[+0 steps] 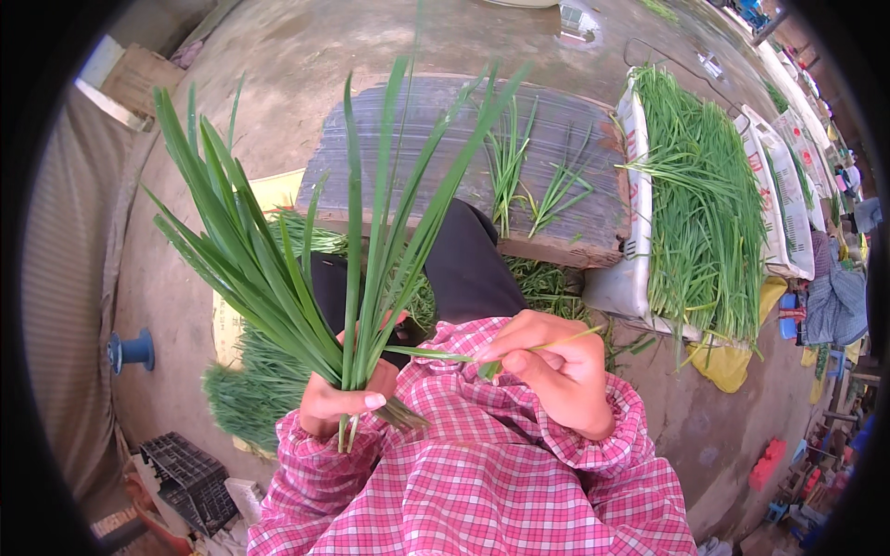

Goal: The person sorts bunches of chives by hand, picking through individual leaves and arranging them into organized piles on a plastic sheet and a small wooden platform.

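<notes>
A bunch of long, flat green leaves that look like garlic chives [278, 287] fans upward from my left hand [348, 398], whose fingers wrap round the stems. The cut stem ends stick out below that hand. My right hand [556, 361] pinches a thin chive leaf [565, 340], partly yellowish, between thumb and fingers, to the right of the bunch. A green leaf stretches from the bunch to these fingertips. Beyond my knees, loose chives [508, 167] lie in two small groups on a dark wooden board [417, 120].
On the right a white plastic crate [633, 185] is heaped with chives, beside another white crate [788, 218]. More chives [255, 389] lie on the floor at my left. A blue spool [133, 350] and a black crate [190, 482] stand farther left. Yellow sacking [723, 366] lies under the full crate.
</notes>
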Demonstrator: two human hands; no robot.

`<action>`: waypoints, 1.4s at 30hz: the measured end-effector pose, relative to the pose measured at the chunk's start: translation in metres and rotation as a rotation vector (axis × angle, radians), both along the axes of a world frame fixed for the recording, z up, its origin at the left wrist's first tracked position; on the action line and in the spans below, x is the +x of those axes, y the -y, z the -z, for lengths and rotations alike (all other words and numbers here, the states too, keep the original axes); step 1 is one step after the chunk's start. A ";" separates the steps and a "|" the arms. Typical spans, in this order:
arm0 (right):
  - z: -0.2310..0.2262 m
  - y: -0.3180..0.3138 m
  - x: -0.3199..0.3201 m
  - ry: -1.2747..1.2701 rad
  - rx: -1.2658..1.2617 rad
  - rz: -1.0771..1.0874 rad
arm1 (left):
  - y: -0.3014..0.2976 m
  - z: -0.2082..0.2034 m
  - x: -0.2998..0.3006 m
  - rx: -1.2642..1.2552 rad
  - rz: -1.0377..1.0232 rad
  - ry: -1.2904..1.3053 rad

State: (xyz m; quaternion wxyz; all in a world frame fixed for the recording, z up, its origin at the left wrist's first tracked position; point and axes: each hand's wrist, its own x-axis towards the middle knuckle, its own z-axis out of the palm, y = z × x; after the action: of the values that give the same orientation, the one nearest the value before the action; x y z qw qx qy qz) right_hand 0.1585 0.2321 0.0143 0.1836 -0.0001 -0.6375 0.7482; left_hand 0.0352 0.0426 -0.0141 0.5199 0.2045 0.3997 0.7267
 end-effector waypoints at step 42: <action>0.047 -0.057 0.052 0.588 1.245 0.518 | -0.013 0.003 -0.014 0.208 -0.875 -0.143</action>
State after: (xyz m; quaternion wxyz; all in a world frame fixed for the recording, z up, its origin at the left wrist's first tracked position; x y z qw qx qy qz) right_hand 0.2107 0.2887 -0.0328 0.1419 -0.2471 -0.9469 0.1492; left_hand 0.0214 0.0553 -0.0169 0.1117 0.1171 0.4080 0.8985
